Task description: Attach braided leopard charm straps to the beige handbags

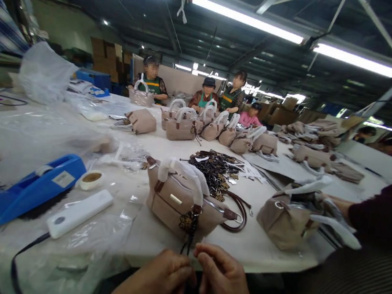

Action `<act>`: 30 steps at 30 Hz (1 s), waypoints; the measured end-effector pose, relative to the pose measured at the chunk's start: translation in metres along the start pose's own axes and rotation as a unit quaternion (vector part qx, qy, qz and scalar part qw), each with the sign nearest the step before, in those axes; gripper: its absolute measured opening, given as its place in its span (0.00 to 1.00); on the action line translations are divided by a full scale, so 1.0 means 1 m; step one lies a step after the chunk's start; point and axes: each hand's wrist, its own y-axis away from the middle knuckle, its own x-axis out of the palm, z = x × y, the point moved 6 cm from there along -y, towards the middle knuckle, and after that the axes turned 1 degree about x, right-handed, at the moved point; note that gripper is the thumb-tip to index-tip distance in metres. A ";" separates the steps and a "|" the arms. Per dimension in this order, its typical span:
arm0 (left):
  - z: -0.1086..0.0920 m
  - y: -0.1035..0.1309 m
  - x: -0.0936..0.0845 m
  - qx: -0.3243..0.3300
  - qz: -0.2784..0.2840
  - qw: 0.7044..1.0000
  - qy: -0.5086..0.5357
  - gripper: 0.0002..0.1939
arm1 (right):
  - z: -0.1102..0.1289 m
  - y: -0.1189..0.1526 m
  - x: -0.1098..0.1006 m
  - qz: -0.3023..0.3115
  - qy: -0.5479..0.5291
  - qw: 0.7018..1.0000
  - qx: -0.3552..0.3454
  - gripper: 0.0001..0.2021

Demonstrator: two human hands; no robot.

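Note:
A beige handbag (pixel 177 202) with white-wrapped handles and a brown strap lies near the table's front edge. A leopard-print tassel charm (pixel 189 223) hangs from it, with dark cords trailing down. My left hand (pixel 158 282) and my right hand (pixel 221 285) meet just below the bag, fingers pinched together on those dark cords. Behind the bag lies a heap of leopard-print charms (pixel 213 168).
A blue tape dispenser (pixel 31 188), a tape roll (pixel 91 179), a white bar (pixel 79 211) and clear plastic bags lie at left. A co-worker's sleeve (pixel 386 210) at right reaches to another beige bag (pixel 286 216). Several finished bags and seated people are at the far side.

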 end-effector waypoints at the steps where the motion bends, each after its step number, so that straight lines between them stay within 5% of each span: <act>1: -0.001 -0.001 0.003 0.005 0.003 1.000 -0.010 0.24 | -0.002 0.000 0.004 0.011 -0.022 1.000 0.007 0.28; 7: -0.020 -0.003 -0.003 0.021 -0.009 0.999 -0.039 0.20 | 0.000 -0.005 0.019 0.059 -0.163 0.984 0.027 0.24; 10: -0.038 -0.006 -0.034 0.076 -0.157 0.977 -0.121 0.10 | 0.008 -0.010 0.006 0.029 -0.191 0.981 0.019 0.23; 13: -0.049 -0.007 -0.062 0.112 -0.334 0.905 -0.237 0.07 | 0.017 -0.015 -0.019 -0.041 -0.127 0.991 -0.021 0.24; 16: -0.057 -0.013 -0.069 0.157 -0.416 0.838 -0.316 0.08 | 0.036 -0.017 -0.052 -0.139 -0.011 0.982 -0.125 0.21; 21: -0.061 -0.029 -0.064 0.134 -0.410 0.829 -0.356 0.08 | 0.069 -0.021 -0.089 -0.266 0.133 0.912 -0.282 0.16; 26: -0.053 -0.031 -0.064 0.110 -0.415 0.831 -0.353 0.04 | 0.061 -0.047 -0.080 -0.189 0.096 0.951 -0.227 0.18; 30: -0.042 -0.029 -0.066 0.113 -0.421 0.825 -0.360 0.03 | 0.053 -0.052 -0.074 -0.187 0.074 0.955 -0.220 0.19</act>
